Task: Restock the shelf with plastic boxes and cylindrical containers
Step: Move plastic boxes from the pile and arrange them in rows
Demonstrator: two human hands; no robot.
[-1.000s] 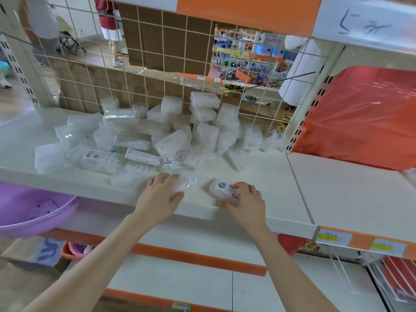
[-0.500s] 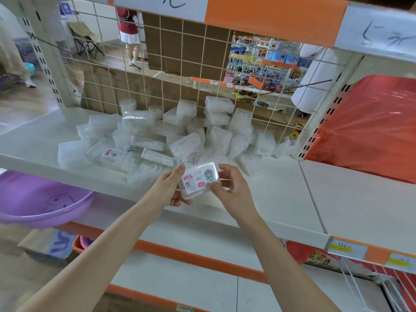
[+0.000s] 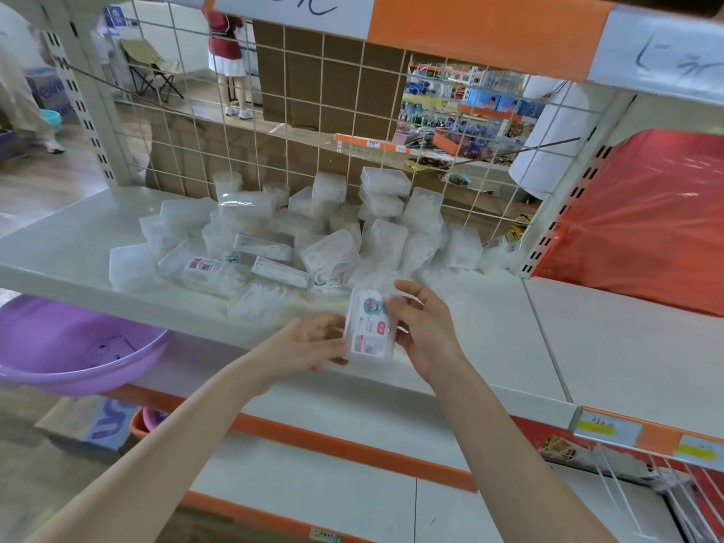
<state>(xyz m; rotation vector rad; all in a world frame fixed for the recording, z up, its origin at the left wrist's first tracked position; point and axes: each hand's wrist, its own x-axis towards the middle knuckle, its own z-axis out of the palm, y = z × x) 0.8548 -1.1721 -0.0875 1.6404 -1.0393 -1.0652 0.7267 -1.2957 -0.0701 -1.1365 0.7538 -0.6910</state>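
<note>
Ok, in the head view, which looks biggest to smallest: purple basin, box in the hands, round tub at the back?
1. purple basin
2. held box, nearer the camera, so true size unsure
3. round tub

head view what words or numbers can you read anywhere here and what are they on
No text reads clearly.
Label on the held plastic box: print too small and blurred.
On the upper shelf signs: handwritten strokes, cut off, illegible.
On the yellow price tags: blurred.
Sticker on a box in the pile: too small.
On the cardboard box below: blue letters, partly hidden.

Labelled plastic box [image 3: 368,331] upright between both hands [image 3: 313,342], above white shelf [image 3: 489,335] edge, before heaped boxes [image 3: 313,237]
</note>
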